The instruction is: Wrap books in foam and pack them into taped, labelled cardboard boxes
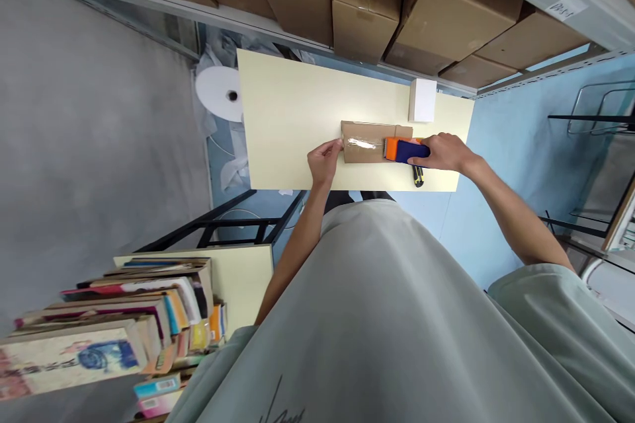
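Observation:
A flat brown cardboard box (370, 132) lies on the pale yellow table (288, 119), with a strip of clear tape shining along its top. My right hand (444, 152) is closed round an orange and blue tape dispenser (404, 150) that rests on the box's right part. My left hand (325, 160) touches the box's left end, fingers curled against it. A yellow and black utility knife (417, 176) lies just under the dispenser near the table's front edge.
A small white box (423, 100) stands at the table's back right. A white roll (218, 92) sits left of the table. Shelves with cardboard boxes (362, 6) run behind. A stack of books (124, 324) lies on a second table at lower left.

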Demonstrator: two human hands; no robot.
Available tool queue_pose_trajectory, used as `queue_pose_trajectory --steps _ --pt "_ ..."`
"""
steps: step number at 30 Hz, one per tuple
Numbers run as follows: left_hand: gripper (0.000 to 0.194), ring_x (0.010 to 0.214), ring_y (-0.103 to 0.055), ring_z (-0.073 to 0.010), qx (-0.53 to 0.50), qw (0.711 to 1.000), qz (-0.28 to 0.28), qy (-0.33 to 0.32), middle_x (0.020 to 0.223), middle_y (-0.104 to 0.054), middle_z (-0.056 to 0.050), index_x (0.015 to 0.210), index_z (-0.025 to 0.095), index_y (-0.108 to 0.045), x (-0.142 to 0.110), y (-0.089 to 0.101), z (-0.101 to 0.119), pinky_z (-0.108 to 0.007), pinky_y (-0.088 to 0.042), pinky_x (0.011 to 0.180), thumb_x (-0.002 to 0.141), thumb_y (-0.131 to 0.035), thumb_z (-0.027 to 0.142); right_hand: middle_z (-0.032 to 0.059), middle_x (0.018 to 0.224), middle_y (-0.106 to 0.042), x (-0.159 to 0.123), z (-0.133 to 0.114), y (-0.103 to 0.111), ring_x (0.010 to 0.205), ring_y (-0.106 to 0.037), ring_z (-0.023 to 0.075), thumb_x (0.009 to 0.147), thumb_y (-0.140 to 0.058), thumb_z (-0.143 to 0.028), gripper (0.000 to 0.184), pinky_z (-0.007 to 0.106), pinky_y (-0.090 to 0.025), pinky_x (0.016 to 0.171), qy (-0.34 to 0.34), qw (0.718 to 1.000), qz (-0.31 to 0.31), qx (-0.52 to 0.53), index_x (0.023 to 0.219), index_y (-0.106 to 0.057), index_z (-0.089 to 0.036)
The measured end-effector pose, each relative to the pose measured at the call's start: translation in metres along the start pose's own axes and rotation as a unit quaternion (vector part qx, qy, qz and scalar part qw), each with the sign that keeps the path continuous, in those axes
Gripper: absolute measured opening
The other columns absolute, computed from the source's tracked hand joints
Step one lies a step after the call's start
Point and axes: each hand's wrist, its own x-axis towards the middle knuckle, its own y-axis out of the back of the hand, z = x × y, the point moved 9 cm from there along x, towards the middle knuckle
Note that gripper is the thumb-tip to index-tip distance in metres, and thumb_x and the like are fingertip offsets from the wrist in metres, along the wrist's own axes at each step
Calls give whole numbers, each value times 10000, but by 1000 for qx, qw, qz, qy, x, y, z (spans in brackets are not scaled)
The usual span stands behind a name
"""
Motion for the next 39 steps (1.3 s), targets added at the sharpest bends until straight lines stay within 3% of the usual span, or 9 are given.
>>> queue_pose_trajectory --steps 4,7,10,12,14,18,25,30,39 --pt "646 1098 -776 -275 88 995 29 32 1033 -794 -106 1348 158 -762 -3 9 -12 -411 -608 1029 883 -893 586 137 1005 -832 6 2 -2 922 -732 316 1015 -610 -727 612 362 -408 743 -4 1000 -10 -6 1179 -836 -182" --pt "751 1434 -675 -363 186 976 -13 -117 1491 -706 -238 1569 160 -645 -16 0 31 -507 -560 1179 1012 -733 657 144 1019 -835 8 4 -2 932 -740 322 1022 -609 -717 603 363 -410 734 -4 1000 -10 -11 1170 -836 -178" --pt "1177 1753 -261 -508 329 884 -145 -301 1840 -366 -288 1769 163 -420 -39 -44 84 -683 -324 1368 869 -848 790 152 994 -831 10 5 -3 934 -744 331 1011 -624 -736 612 369 -420 749 -5 1000 -5 -13 1132 -845 -177" --pt "1387 1775 -113 -567 376 822 -240 -355 1888 -251 -305 1797 115 -354 -49 -77 100 -763 -162 1399 753 -915 835 150 966 -824 11 5 -4 927 -741 331 1000 -625 -778 645 370 -431 761 -4 1000 2 -6 1114 -847 -183" --pt "1405 1770 -136 -569 385 791 -296 -372 1882 -271 -304 1800 87 -346 -50 -104 106 -777 -66 1410 753 -907 838 155 956 -818 12 7 -4 926 -737 333 991 -611 -826 696 373 -444 773 -11 1000 14 6 1112 -847 -182" --pt "1187 1703 -336 -533 380 793 -299 -372 1783 -455 -306 1777 56 -402 -39 -125 97 -743 -21 1434 891 -807 733 175 971 -814 12 15 -3 953 -732 345 987 -574 -880 760 387 -466 800 -36 998 45 36 1090 -853 -181" --pt "1048 1639 -424 -527 427 755 -319 -384 1737 -500 -311 1773 76 -416 -44 -121 87 -758 -105 1424 870 -807 434 117 854 -782 -2 50 -16 901 -726 325 986 -615 -819 652 382 -449 759 -35 997 15 69 1045 -869 -222" --pt "1081 1629 -414 -542 441 747 -323 -377 1717 -500 -321 1762 75 -428 -39 -116 85 -767 -128 1406 819 -831 418 113 864 -782 -6 82 -28 888 -717 313 986 -641 -802 639 381 -443 748 -30 995 -12 95 1092 -871 -215" --pt "1067 1597 -427 -568 457 772 -277 -345 1635 -555 -322 1700 97 -506 3 -49 92 -793 -99 1395 806 -831 580 132 890 -798 24 135 -44 894 -726 322 980 -626 -851 708 379 -451 753 -16 996 -4 87 1113 -874 -201"
